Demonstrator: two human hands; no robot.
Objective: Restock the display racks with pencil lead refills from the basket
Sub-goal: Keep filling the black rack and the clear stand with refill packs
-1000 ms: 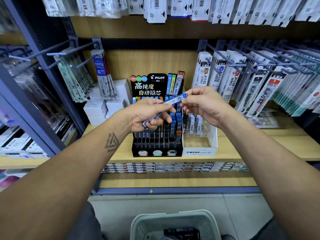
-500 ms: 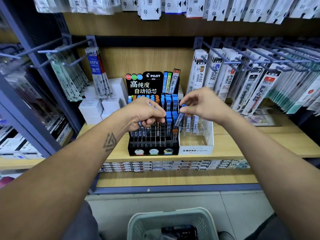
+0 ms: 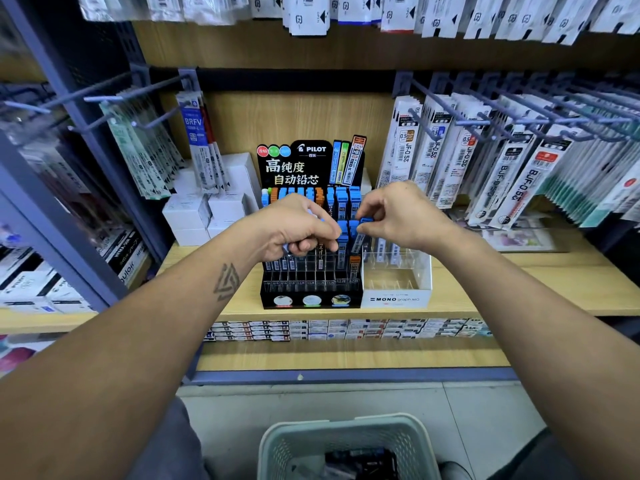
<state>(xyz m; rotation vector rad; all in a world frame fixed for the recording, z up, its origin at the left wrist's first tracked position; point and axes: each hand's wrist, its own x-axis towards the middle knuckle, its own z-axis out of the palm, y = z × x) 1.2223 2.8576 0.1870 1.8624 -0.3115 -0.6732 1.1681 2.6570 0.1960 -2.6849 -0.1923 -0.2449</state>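
Observation:
A black Pilot display rack [image 3: 310,292] stands on the wooden shelf, its slots partly filled with blue- and orange-capped lead refill tubes [image 3: 341,202]. My right hand [image 3: 398,216] pinches the blue cap of one refill tube [image 3: 360,237], which stands in a slot at the rack's right side. My left hand [image 3: 294,226] is curled around a few more refill tubes in front of the rack's middle; only their ends show. A pale green basket [image 3: 346,441] with dark packs inside sits on the floor below.
A clear Mono refill rack [image 3: 396,296] adjoins the Pilot rack on the right. White boxes [image 3: 207,209] stand to its left. Pen refill packs hang on pegs at left [image 3: 145,147] and right [image 3: 512,161]. Small boxes line the lower shelf [image 3: 346,329].
My right hand took one refill tube from the left hand's bunch, carried it down and stood it in a slot at the rack's right. The left hand lowered slightly, keeping its tubes.

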